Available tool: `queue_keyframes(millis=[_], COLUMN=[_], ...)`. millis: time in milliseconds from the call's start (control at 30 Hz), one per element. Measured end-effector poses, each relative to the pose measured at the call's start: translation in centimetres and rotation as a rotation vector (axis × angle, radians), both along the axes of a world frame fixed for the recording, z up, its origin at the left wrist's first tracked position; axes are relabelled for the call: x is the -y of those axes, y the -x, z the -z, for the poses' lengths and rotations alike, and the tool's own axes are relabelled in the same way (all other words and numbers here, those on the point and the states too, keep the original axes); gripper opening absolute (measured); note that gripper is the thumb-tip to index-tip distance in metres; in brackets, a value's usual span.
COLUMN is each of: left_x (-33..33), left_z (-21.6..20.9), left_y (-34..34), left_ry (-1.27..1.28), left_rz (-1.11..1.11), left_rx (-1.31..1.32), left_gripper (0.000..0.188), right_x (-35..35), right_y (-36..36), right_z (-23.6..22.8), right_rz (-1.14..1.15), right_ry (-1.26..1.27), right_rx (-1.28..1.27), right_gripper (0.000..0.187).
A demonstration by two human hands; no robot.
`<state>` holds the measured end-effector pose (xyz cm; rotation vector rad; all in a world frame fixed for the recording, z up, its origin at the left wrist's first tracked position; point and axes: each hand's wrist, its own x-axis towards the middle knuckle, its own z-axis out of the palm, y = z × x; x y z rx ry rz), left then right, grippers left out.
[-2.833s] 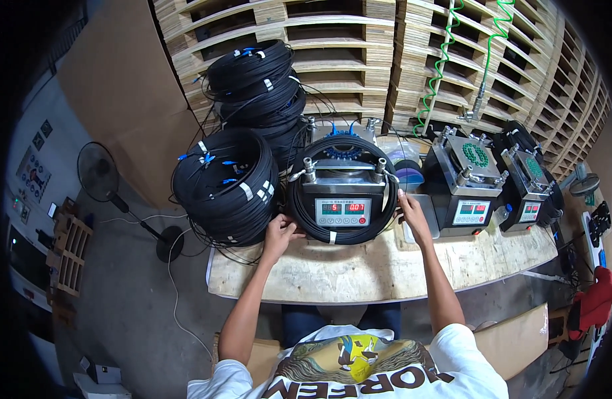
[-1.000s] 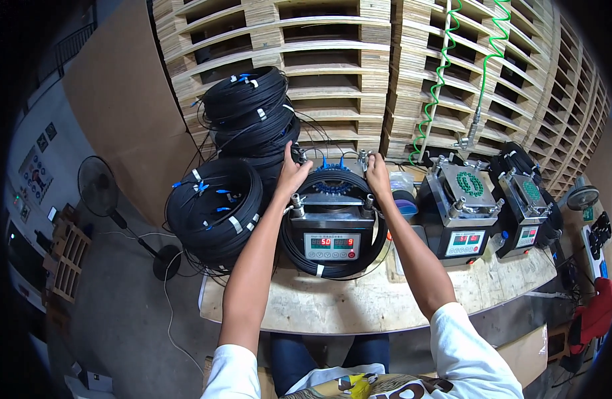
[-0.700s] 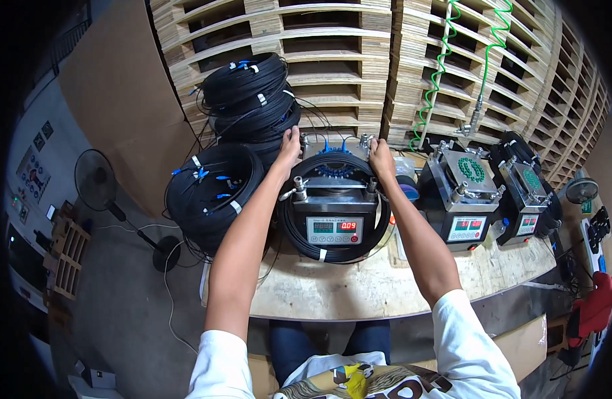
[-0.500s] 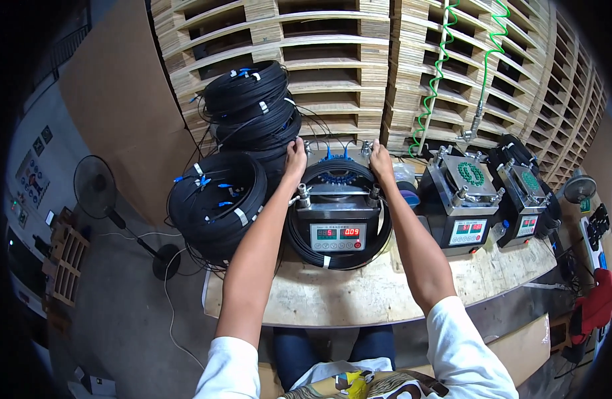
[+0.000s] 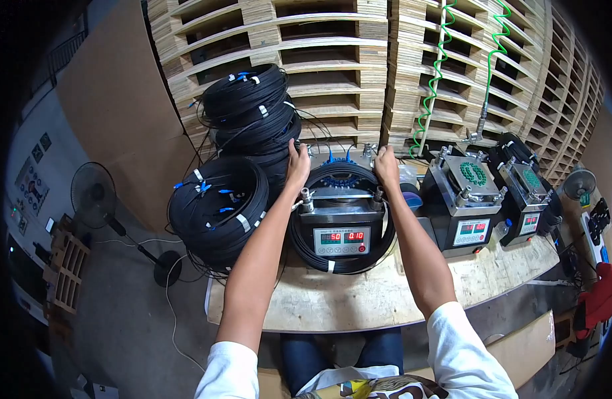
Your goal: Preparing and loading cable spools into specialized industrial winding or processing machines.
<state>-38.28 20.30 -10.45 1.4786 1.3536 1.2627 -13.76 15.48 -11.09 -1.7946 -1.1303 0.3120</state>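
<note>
In front of me stands a black benchtop machine (image 5: 342, 219) with a red digital display, a metal top plate and corner clamps. Several blue-ended connectors (image 5: 339, 159) are plugged into its round fixture. A coil of black cable (image 5: 326, 263) hangs around the machine's body. My left hand (image 5: 298, 166) has its fingers curled at the far left corner clamp (image 5: 305, 150). Opposite it, my right hand (image 5: 386, 166) is closed at the far right corner clamp (image 5: 368, 151). The exact part each hand grips is partly hidden by the fingers.
Coils of black cable (image 5: 216, 213) with blue connectors are stacked to the left, beside a taller stack (image 5: 246, 100). Two similar machines (image 5: 469, 199) stand on the right of the wooden tabletop (image 5: 319, 306). Green coiled air hoses (image 5: 436, 73) hang before wooden pallets (image 5: 319, 66).
My right hand has shifted slightly outward and its fingers have curled in. My left fingers have bent a little at their clamp. The machine's red digits have changed, and the view has moved slightly.
</note>
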Motion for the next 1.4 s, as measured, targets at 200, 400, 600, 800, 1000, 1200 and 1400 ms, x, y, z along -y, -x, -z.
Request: queue_keyframes(millis=[200,400,600,800,1000,1200,1400], left_x=[0.9,0.0,0.9,0.8,0.4,0.8,1.7], left_z=[-0.2,0.9,0.1,0.0,0.3,0.5,0.4], left_y=[-0.3,0.2,-0.7,-0.5,-0.2,0.4,0.8], left_ry=[-0.021,-0.25,-0.033,-0.08,-0.109,-0.132,-0.1], left_rz=[0.032,0.055,0.016,0.018,-0.019,-0.036,0.003], left_rx=[-0.136,-0.268,-0.131,-0.133,-0.177,-0.126,-0.298], left_gripper=[0.074,0.069,0.063,0.071,0.071,0.074,0.071], right_x=[0.9,0.2,-0.4,-0.4,-1.1,-0.7,0.2], right_y=[0.5,-0.2,-1.1,-0.9,-0.9,-0.2,0.0], right_z=[0.2,0.9,1.8,1.5,1.5,1.4,0.7], right_rz=[-0.124,-0.207,-0.092,-0.089,-0.218,-0.187,-0.069], right_ry=[-0.171,-0.252,-0.196,-0.15,-0.299,-0.274,0.003], right_rx=[0.031,-0.012,0.009,0.089,0.101,0.035,0.033], right_gripper=[0.047,0.044,0.034,0.045,0.051,0.055,0.064])
